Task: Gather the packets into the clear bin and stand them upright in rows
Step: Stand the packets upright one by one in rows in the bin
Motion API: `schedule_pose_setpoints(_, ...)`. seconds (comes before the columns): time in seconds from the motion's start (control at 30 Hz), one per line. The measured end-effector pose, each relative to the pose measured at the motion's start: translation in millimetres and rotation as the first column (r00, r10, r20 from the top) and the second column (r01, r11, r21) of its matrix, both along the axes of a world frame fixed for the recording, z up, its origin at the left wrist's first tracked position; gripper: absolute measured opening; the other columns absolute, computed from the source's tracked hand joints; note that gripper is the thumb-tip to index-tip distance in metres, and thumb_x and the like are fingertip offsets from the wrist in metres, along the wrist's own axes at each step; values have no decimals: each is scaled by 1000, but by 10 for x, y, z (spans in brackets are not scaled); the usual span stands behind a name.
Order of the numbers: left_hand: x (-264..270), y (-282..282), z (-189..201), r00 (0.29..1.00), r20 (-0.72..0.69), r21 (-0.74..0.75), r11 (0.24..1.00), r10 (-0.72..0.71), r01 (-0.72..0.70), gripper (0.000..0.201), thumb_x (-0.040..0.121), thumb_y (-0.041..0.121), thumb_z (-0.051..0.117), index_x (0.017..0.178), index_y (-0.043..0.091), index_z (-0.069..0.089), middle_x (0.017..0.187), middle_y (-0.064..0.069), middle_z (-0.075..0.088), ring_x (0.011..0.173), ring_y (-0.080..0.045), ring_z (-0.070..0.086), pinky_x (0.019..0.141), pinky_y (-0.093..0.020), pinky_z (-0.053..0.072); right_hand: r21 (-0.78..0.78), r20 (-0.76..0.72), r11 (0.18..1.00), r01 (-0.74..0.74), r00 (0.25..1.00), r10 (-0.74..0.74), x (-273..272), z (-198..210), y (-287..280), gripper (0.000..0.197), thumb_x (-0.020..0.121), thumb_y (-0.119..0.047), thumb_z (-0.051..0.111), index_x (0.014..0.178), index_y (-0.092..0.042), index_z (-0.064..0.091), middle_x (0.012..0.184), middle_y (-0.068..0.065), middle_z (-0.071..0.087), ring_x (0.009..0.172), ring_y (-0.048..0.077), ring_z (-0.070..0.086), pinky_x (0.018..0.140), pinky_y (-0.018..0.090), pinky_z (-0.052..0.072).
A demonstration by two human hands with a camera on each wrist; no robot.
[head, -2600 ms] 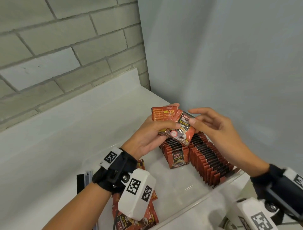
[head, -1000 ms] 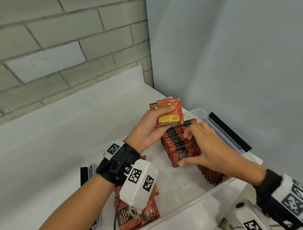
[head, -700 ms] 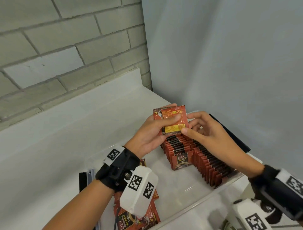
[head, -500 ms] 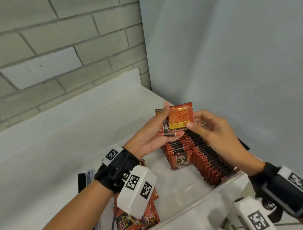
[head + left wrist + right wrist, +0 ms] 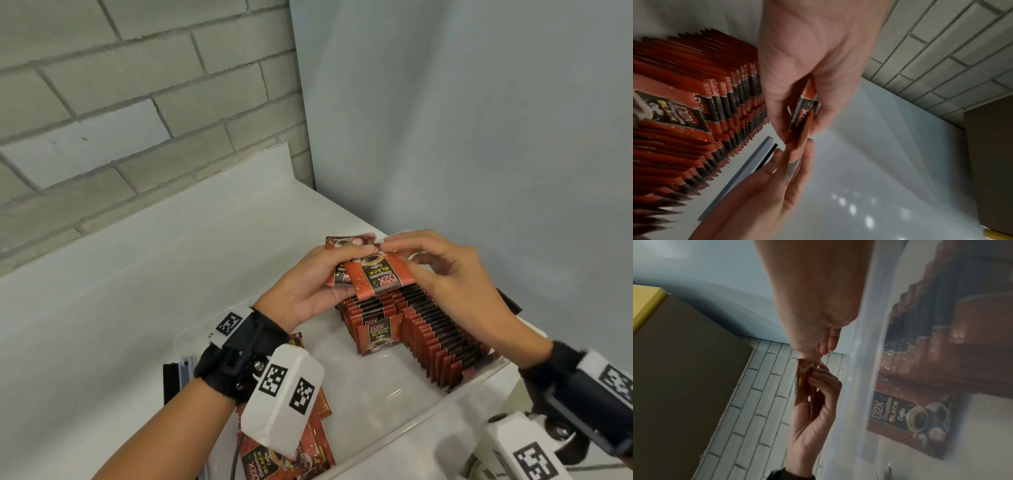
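Note:
My left hand [image 5: 318, 277] grips a few red D2X Black Coffee packets [image 5: 337, 279] above the clear bin [image 5: 411, 428]. The front packet [image 5: 376, 279] shows its label upside down. My right hand [image 5: 445, 274] pinches that packet's top edge. Two rows of packets [image 5: 428, 329] stand upright at the bin's right end, below both hands. In the left wrist view the held packets [image 5: 805, 116] sit edge-on between thumb and fingers. In the right wrist view they [image 5: 803, 381] are seen edge-on beside the bin wall [image 5: 855, 369].
Loose packets [image 5: 284, 459] lie flat at the bin's left end, under my left wrist. A black-edged lid strip [image 5: 510, 301] lies behind the bin, another strip [image 5: 174, 380] at its left. White counter [image 5: 137, 291] meets brick and blue-grey walls. A brown box [image 5: 674, 369] stands nearby.
The right hand left the standing row and came up to the held packets. The front packet has turned from its orange back to its D2X face, upside down.

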State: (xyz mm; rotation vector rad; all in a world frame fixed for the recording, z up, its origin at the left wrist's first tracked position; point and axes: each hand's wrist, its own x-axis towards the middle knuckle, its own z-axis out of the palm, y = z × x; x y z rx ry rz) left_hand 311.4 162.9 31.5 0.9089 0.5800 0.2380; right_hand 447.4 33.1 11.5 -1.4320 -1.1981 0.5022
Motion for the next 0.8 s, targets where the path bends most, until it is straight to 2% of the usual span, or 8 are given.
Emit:
schedule_pose_setpoints(0.07, 9, -3, 10, 997, 49, 16, 998, 60, -61, 27, 76, 9, 67, 103, 6, 65, 97, -14, 72, 84, -21, 70, 81, -35, 57, -36, -86, 999, 26, 996, -29, -21, 19, 0, 25, 89, -16, 64, 110, -28, 66, 107, -9, 69, 99, 9, 64, 89, 25, 52)
schedule_pose_setpoints(0.17, 15, 12, 21, 979, 112, 5, 985, 168, -170, 27, 76, 7, 66, 103, 4, 64, 97, -14, 72, 86, -21, 70, 85, -36, 56, -56, -192, 998, 24, 981, -35, -23, 50, -8, 24, 94, -9, 56, 113, -22, 62, 104, -4, 70, 96, 10, 66, 86, 26, 50)
schedule_pose_setpoints(0.23, 11, 20, 23, 968, 140, -3, 977, 210, -212, 22, 82, 4, 64, 104, 3, 63, 98, -14, 71, 88, -22, 69, 87, -36, 55, -29, -320, 999, -35, 947, 24, -21, 57, -21, 28, 83, -18, 62, 111, -18, 63, 102, 5, 71, 93, 16, 66, 86, 28, 52)
schedule_pose_setpoints(0.3, 11, 21, 23, 962, 161, -2, 974, 222, -225, 19, 85, 3, 62, 104, 3, 63, 98, -14, 71, 89, -22, 69, 86, -35, 56, -38, -408, 996, -85, 911, 63, -15, 52, -20, 44, 71, -36, 73, 109, -16, 65, 101, 10, 71, 92, 20, 67, 87, 31, 52)
schedule_pose_setpoints(0.37, 9, 6, 30, 959, 179, -4, 974, 222, -224, 23, 82, 2, 62, 105, 2, 62, 100, -14, 70, 90, -22, 69, 86, -34, 56, -97, -394, 990, -100, 917, 54, -19, 44, -16, 48, 72, -43, 78, 108, -15, 65, 97, 9, 73, 89, 19, 68, 86, 33, 51)
schedule_pose_setpoints(0.57, 2, -10, 23, 967, 172, 30, 980, 187, -195, 44, 77, 1, 65, 120, -3, 56, 111, -18, 67, 101, -26, 67, 88, -33, 56, -128, -363, 989, -68, 932, 18, -33, 70, -17, 25, 77, -25, 69, 99, -12, 67, 89, 7, 75, 82, 17, 71, 78, 23, 54)
schedule_pose_setpoints(0.7, 12, -18, 42, 961, 197, -33, 981, 195, -193, 31, 80, 12, 65, 109, 1, 63, 112, -20, 67, 101, -26, 66, 91, -35, 55, -122, -354, 992, -26, 935, -19, -7, 94, -38, 23, 77, -25, 69, 96, -12, 67, 85, 3, 75, 73, 10, 67, 73, 17, 52)
schedule_pose_setpoints(0.8, 1, 2, 76, 948, 196, -102, 967, 251, -235, 17, 83, 25, 63, 92, 11, 65, 94, -10, 68, 87, -19, 67, 86, -35, 53, -151, -291, 986, -77, 956, 30, 34, 160, -94, 17, 77, -24, 70, 90, -14, 71, 82, -1, 75, 69, 6, 64, 66, 12, 48)
